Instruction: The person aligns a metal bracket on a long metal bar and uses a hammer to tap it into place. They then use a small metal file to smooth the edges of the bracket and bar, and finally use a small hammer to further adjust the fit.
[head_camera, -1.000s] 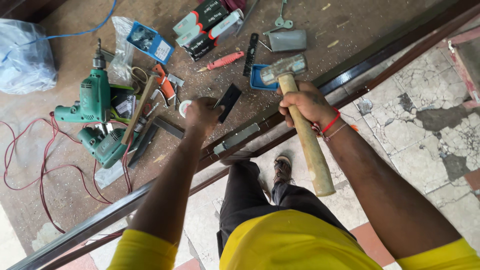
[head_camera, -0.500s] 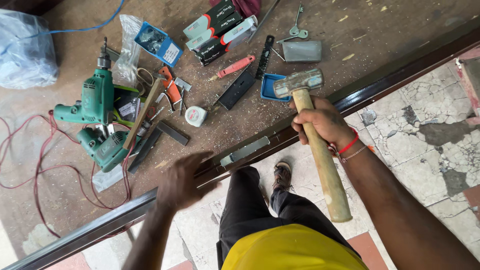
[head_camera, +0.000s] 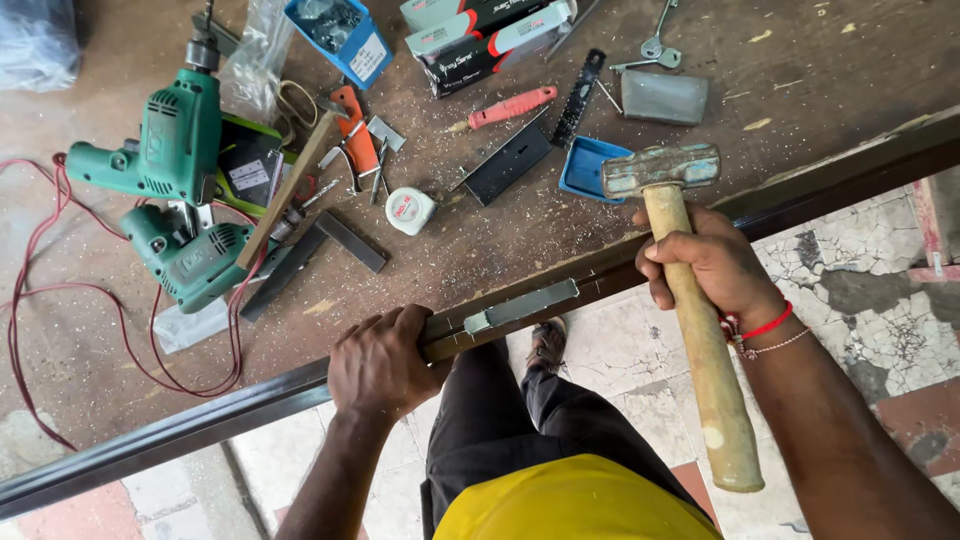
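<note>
Right hand (head_camera: 712, 265) choking up on heavy, stiff hammer (head_camera: 685, 290); left hand (head_camera: 380, 362) clamping door edge (head_camera: 250, 405) beside probably a latch plate (head_camera: 522, 305).

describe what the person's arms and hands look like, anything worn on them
Both forearms are bare, no gloves or rings seen. The right hand has a red thread band and a thin beaded string at the wrist. The left hand wears nothing. Yellow sleeves show near the shoulders.

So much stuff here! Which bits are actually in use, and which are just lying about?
In use:
wooden-handled steel hammer, right hand
dark door edge with grey metal lock plate, left hand

Lying about:
two green electric drills
white tape measure
red-handled screwdriver
blue plastic tray
</note>
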